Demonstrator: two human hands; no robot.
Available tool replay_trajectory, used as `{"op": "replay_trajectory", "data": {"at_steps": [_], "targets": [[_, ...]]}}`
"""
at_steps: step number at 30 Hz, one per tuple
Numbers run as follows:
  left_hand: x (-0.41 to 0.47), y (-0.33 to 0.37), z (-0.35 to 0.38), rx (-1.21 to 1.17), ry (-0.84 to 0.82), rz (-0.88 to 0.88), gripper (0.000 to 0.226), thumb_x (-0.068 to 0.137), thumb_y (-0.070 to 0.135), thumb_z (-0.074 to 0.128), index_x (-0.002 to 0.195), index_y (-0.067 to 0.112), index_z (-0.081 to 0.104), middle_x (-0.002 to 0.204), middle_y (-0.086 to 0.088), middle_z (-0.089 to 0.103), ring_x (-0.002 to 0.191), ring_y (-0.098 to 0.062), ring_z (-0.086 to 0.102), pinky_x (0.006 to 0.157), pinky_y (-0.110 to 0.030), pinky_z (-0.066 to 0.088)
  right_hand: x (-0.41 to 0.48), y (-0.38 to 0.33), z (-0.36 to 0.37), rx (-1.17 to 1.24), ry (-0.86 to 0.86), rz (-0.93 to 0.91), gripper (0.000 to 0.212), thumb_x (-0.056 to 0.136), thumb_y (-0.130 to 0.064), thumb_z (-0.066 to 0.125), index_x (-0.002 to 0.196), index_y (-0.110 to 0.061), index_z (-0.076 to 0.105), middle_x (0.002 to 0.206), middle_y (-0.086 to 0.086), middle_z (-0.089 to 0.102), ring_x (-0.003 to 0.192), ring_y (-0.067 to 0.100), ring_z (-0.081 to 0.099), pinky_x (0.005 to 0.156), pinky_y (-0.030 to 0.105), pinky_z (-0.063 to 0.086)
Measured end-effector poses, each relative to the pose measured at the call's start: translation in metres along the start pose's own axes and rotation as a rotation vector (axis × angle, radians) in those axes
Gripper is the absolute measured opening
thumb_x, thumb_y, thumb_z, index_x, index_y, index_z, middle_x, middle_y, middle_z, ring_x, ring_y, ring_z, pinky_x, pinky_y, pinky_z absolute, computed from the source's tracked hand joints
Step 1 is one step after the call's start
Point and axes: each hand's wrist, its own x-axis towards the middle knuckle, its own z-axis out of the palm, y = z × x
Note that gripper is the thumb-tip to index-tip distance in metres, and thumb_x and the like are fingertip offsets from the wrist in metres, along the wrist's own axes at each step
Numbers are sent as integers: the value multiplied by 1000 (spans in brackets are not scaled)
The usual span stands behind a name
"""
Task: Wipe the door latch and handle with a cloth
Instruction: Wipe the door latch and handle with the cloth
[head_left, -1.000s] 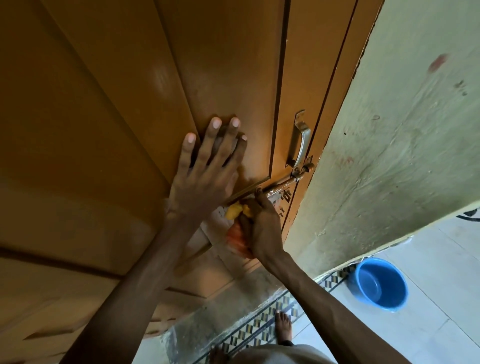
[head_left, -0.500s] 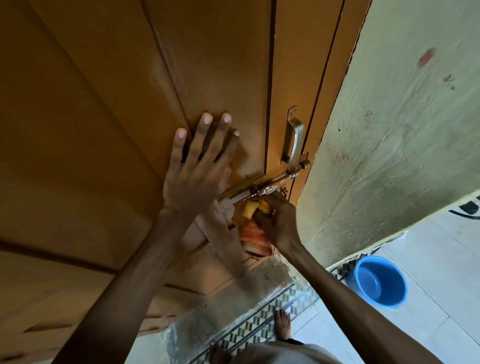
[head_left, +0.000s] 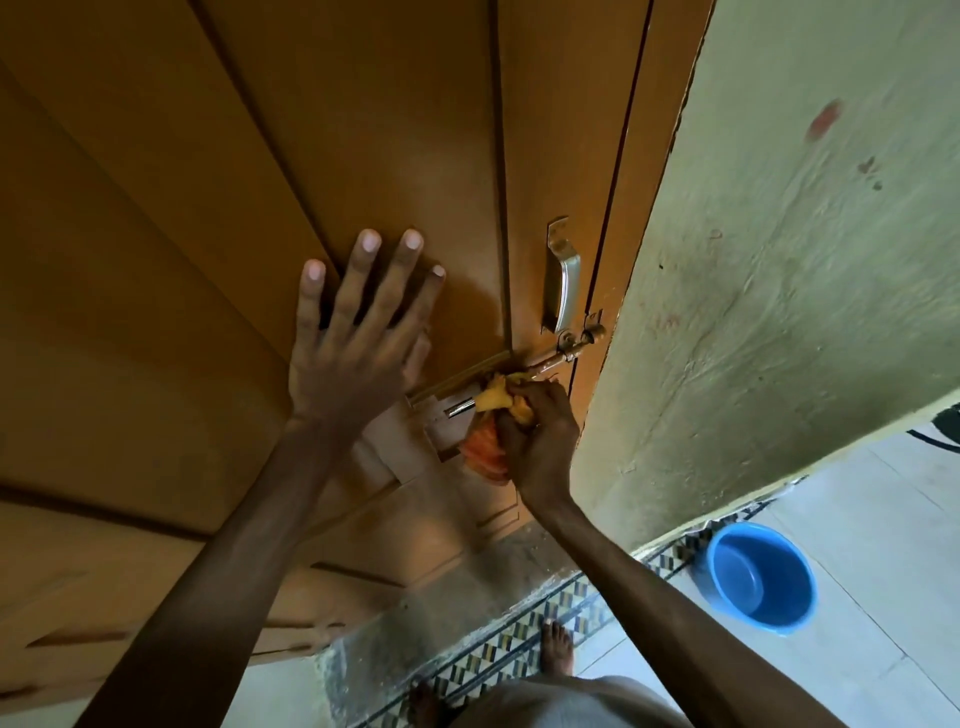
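Note:
A brown wooden door fills the left of the view. Near its right edge a metal pull handle stands upright, with a brass sliding latch bolt just below it. My left hand lies flat on the door, fingers spread, left of the latch. My right hand grips a bunched yellow and orange cloth and presses it against the latch bolt's middle. The cloth and my right hand hide part of the latch.
A pale green plaster wall juts out right of the door frame. A blue bucket stands on the light tiled floor at lower right. A patterned tile strip runs along the threshold, where my bare feet stand.
My right hand slid the cloth rightward along the latch bolt, then held near its middle. My left hand stayed flat on the door.

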Motion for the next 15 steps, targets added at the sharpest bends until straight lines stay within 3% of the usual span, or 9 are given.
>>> {"op": "replay_trajectory", "data": {"at_steps": [3, 5, 7, 9, 12, 15], "targets": [[3, 1, -1, -17, 14, 1, 52, 94, 32, 62, 145, 26, 56, 155, -3, 41, 155, -24, 6, 124, -50, 7, 14, 6, -29, 39, -91, 52, 18, 80, -5, 73, 97, -13, 73, 92, -3, 68, 83, 8, 62, 76, 3, 43], [3, 8, -3, -39, -11, -56, 49, 95, 30, 61, 144, 26, 57, 155, -4, 43, 155, -22, 6, 125, -49, 5, 23, 11, -45, 20, 7, 138, 12, 82, -7, 73, 93, -12, 74, 87, -2, 71, 78, 11, 64, 73, 4, 46], [-2, 22, -7, -96, -107, -161, 47, 98, 32, 57, 145, 27, 56, 157, -4, 40, 156, -21, 1, 125, -50, -1, 31, 17, -45, 56, 164, 277, 8, 86, -14, 68, 93, -13, 71, 90, 5, 73, 82, 21, 67, 80, 29, 57], [-11, 41, -10, -151, -239, -181, 47, 100, 38, 54, 146, 29, 54, 160, -5, 34, 156, -22, -3, 124, -53, -8, 33, 15, -35, 178, 186, 422, 19, 89, -25, 65, 104, -16, 64, 100, 5, 70, 91, 23, 66, 86, 47, 57], [-27, 60, -5, -244, -412, 18, 53, 98, 47, 58, 147, 30, 52, 162, -7, 33, 154, -28, 12, 123, -53, -10, 23, 22, -8, 345, 82, 467, 50, 83, -38, 67, 126, -20, 48, 119, 9, 61, 107, 27, 63, 86, 50, 58], [-42, 67, 6, -288, -497, 233, 52, 101, 51, 49, 148, 28, 51, 165, -7, 27, 153, -31, 16, 123, -52, -12, 5, 28, 14, 452, -91, 493, 27, 83, -8, 62, 101, -28, 59, 102, 2, 69, 98, 23, 67, 81, 51, 60]]}}
